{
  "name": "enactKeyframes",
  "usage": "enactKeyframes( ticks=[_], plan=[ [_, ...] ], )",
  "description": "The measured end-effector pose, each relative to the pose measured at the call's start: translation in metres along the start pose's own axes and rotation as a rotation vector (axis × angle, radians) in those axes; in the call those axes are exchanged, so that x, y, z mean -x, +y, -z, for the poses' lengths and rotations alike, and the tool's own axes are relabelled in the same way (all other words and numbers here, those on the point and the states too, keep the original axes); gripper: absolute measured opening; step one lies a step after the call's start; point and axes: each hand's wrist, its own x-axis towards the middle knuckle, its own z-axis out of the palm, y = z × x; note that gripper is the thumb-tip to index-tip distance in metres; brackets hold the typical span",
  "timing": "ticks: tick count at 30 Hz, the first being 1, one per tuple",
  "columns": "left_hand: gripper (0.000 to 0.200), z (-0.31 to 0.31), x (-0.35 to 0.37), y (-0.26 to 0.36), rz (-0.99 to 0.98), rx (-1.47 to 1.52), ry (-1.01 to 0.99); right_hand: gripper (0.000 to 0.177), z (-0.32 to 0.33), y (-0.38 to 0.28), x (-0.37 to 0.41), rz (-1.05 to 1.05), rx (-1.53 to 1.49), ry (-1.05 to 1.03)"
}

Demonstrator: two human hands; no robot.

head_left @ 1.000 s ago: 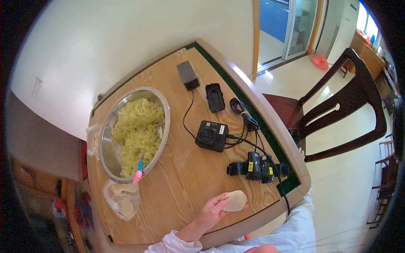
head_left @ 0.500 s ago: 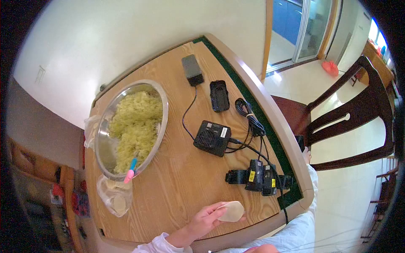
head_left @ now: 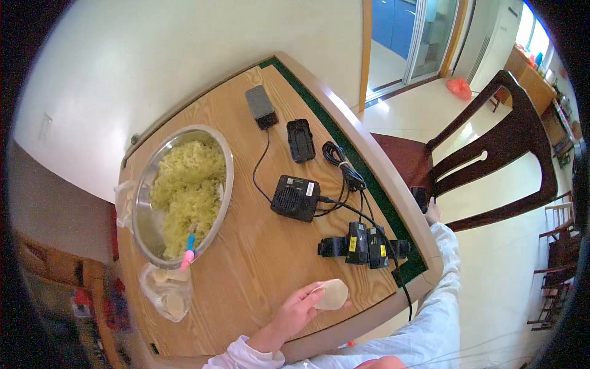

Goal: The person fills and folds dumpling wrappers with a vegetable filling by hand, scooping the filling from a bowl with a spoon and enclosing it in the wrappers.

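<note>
My left hand [head_left: 299, 312] is closed on a round, pale dumpling wrapper [head_left: 332, 294], held by its edge over the table's front part. Beyond the table's right edge, my right hand [head_left: 433, 213] is closed on a dark, flat object that looks like a phone [head_left: 420, 198], near the chair seat. A large steel bowl [head_left: 228, 187] at the left holds shredded yellow-green filling [head_left: 190, 184]. A spoon with a blue and pink handle [head_left: 188, 253] leans in it. More round wrappers lie in a clear plastic bag [head_left: 166, 294] just in front of the bowl.
On the wooden table [head_left: 246, 252] stand a grey adapter [head_left: 261, 107], a black tray-like case [head_left: 300, 140], a black fan-vented box [head_left: 295, 198], coiled cables [head_left: 345, 169] and a black strapped device [head_left: 367, 246]. A dark wooden chair [head_left: 491, 154] stands to the right.
The camera view has shifted slightly, moving the table and its objects left in the picture. Both hands keep their holds; the wrapper stays in my left hand.
</note>
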Motion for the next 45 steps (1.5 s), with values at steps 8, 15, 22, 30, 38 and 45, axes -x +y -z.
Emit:
enactKeyframes(
  ticks=[8,15,22,30,38,45],
  plan=[
    [0.034,-0.001,-0.012,-0.024,0.083,0.717,-0.134,0.083,0.123,-0.035,-0.016,0.284,-0.017,0.249],
    [0.033,-0.001,-0.013,-0.026,0.047,0.725,-0.140,0.044,0.233,-0.156,0.039,0.429,-0.491,0.463],
    [0.034,-0.003,-0.015,-0.029,0.029,0.681,-0.077,0.011,0.312,-0.363,0.189,1.003,-0.895,0.731],
    [0.031,0.019,-0.001,-0.042,-0.040,0.775,0.085,0.046,0.253,-0.475,0.359,1.023,-1.440,0.787],
    [0.025,0.138,0.067,-0.053,-0.094,0.686,0.402,0.038,0.131,-0.487,0.450,1.659,-1.321,0.180],
    [0.029,0.199,0.105,-0.038,-0.234,0.707,0.511,0.040,0.055,-0.487,0.473,1.450,-1.032,-0.124]
  ],
)
